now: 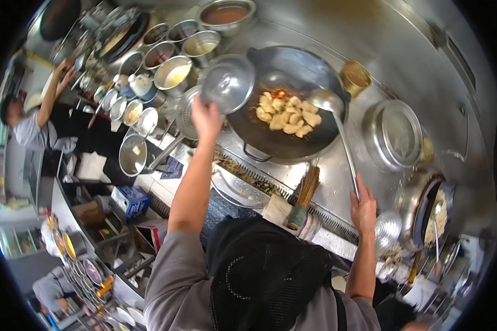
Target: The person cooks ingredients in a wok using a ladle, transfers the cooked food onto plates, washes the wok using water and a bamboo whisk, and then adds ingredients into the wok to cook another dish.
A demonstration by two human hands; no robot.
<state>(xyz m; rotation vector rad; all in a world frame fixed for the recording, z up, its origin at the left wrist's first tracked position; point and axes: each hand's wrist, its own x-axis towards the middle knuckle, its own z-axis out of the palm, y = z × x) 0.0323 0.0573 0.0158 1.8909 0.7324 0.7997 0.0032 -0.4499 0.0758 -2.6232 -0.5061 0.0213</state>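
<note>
My left hand (207, 118) grips the rim of a round metal bowl (228, 84), tilted at the left edge of a large dark wok (290, 147). Pale, chunky pieces of food (289, 113) lie in the middle of the wok, with reddish bits in oil behind them. In my right hand (363, 207) is the long handle of a steel ladle (328, 101), whose head rests among the right-hand pieces. Below my left hand, a perforated strainer (186, 113) is partly covered by the hand and the bowl.
Metal pots of sauce (173, 73) and small seasoning bowls (133, 112) crowd the left. A bamboo wok brush (309, 188) stands at the front edge. An open can (355, 78), a steel pot (397, 134) and a second wok (414, 211) sit rightward. Another person (37, 128) works at far left.
</note>
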